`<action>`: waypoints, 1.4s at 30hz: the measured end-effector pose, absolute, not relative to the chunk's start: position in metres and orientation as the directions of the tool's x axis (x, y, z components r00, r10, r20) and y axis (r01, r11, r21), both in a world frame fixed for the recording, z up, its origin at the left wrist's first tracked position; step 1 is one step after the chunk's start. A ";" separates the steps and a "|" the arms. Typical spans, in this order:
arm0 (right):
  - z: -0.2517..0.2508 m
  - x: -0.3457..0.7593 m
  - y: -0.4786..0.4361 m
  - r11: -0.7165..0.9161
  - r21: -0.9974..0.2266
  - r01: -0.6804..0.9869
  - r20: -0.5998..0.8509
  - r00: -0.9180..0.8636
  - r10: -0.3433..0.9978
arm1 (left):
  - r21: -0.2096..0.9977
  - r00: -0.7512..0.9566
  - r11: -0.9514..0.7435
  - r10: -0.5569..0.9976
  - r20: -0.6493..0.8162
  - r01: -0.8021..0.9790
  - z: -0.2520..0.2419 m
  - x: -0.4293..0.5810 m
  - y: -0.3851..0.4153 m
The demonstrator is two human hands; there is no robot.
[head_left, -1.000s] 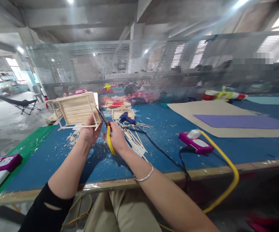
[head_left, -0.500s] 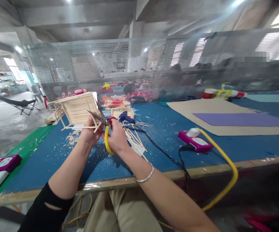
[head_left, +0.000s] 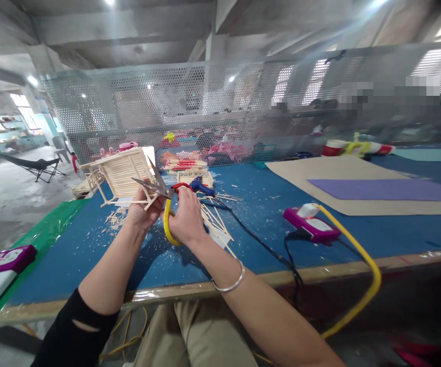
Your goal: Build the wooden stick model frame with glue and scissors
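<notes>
My left hand [head_left: 144,211] grips the near corner of a small frame of thin wooden sticks [head_left: 126,175], which is held tilted above the table. In my right hand [head_left: 186,216] is a pair of scissors [head_left: 162,189] with red and yellow handles. Their blades stand apart and lie across the near end of the stick frame. Whether the blades touch a stick, I cannot tell. Behind my right hand, a blue glue gun [head_left: 202,187] lies near a small stick panel [head_left: 184,177]. Loose sticks [head_left: 216,218] are scattered beside that hand.
Stick scraps [head_left: 116,218] litter the blue table [head_left: 258,260]. Black cables run to a purple power strip [head_left: 312,224] with a yellow cord [head_left: 358,255]. Another purple power strip [head_left: 8,261] sits at left. A perforated screen [head_left: 236,107] stands behind; purple foam [head_left: 381,189] lies right.
The scissor blades have opened wider across the stick frame. Both hands stay nearly in place, and the whole view has shifted slightly.
</notes>
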State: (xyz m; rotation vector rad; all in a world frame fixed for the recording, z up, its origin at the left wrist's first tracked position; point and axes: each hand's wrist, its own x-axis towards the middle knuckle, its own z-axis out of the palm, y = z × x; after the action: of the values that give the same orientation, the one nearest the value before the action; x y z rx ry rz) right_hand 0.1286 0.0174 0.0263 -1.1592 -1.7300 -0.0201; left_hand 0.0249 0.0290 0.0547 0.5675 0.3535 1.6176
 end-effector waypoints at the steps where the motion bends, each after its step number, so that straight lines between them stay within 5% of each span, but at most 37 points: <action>1: 0.026 0.129 0.018 0.526 -0.480 0.702 0.722 -0.025 0.691 | 0.525 -0.065 -0.144 0.984 0.166 -0.839 0.055 0.024 0.030; 18: 0.022 0.130 0.025 0.522 -0.544 0.657 0.689 -0.006 0.725 | 0.499 -0.137 -0.233 0.966 0.220 -0.835 0.058 0.024 0.031; 28: 0.025 0.128 0.018 0.586 -0.510 0.630 0.719 -0.062 0.693 | 0.646 -0.047 -0.185 0.973 0.224 -0.740 0.052 0.027 0.026; 42: 0.033 0.131 0.012 0.580 -0.486 0.654 0.713 -0.088 0.696 | 0.670 -0.013 -0.131 0.984 0.177 -0.730 0.051 0.027 0.024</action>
State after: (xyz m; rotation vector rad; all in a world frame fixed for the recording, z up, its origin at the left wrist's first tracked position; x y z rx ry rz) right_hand 0.1306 0.0122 0.0333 -1.1090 -1.7856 0.0512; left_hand 0.0272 0.0242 0.0513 0.7220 0.4612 1.5649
